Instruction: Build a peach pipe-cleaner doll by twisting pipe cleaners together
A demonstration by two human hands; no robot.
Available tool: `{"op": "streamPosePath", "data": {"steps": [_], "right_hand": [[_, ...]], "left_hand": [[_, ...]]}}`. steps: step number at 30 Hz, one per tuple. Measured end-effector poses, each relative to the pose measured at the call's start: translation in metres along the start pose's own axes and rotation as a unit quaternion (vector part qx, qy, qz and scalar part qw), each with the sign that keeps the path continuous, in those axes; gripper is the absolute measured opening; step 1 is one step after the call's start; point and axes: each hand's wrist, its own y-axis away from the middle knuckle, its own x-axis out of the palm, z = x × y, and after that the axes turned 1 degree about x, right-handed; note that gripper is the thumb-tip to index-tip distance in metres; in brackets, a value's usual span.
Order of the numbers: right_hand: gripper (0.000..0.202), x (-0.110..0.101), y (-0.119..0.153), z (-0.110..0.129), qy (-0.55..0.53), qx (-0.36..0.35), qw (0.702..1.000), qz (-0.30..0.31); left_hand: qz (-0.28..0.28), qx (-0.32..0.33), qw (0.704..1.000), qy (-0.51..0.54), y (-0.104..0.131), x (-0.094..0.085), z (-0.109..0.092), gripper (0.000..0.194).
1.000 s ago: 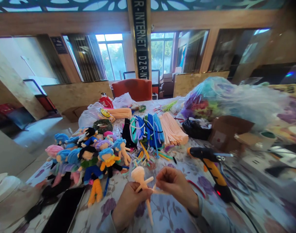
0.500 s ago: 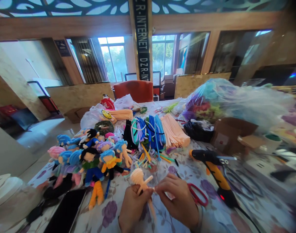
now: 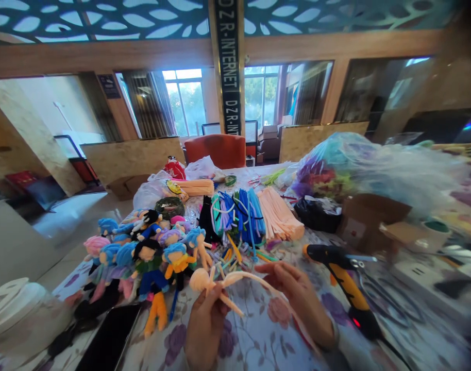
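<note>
My left hand (image 3: pixel 206 324) is closed around a small peach doll figure (image 3: pixel 200 280) made of fuzzy pipe cleaner, pinching its body between thumb and fingers. The doll has a round wound head at the left and thin limbs sticking out. From its body a long peach pipe cleaner strand (image 3: pixel 246 274) arcs right and runs down past my right hand (image 3: pixel 297 296). That hand hovers beside the strand with its fingers stretched out to the left; whether it touches the strand is unclear. Red-handled scissors (image 3: pixel 305 337) lie mostly hidden under my right forearm.
Finished pipe cleaner dolls (image 3: pixel 146 252) are heaped at left, behind a black phone (image 3: pixel 107 337). Bundles of blue pipe cleaners (image 3: pixel 239 211) and peach pipe cleaners (image 3: pixel 278 214) lie at the centre back. A glue gun (image 3: pixel 346 283) rests at right, near a cardboard box (image 3: pixel 369 219).
My left hand has tipped the doll leftward. My right hand has come away from the doll, its fingers straightening, and the long strand now arcs to the right instead of hanging down.
</note>
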Motion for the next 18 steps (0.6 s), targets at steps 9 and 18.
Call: {"op": "streamPosePath", "data": {"steps": [9,18], "right_hand": [[0.028,0.001,-0.012,-0.014,-0.159,0.113,0.978,0.069],[0.032,0.032,-0.003,-0.034,-0.062,0.044,0.985,0.155]], "left_hand": [[0.053,-0.059,0.986,0.145,-0.008,-0.007,-0.007,0.018],[0.061,-0.009,0.998,-0.029,0.000,-0.004,0.012,0.013]]}}
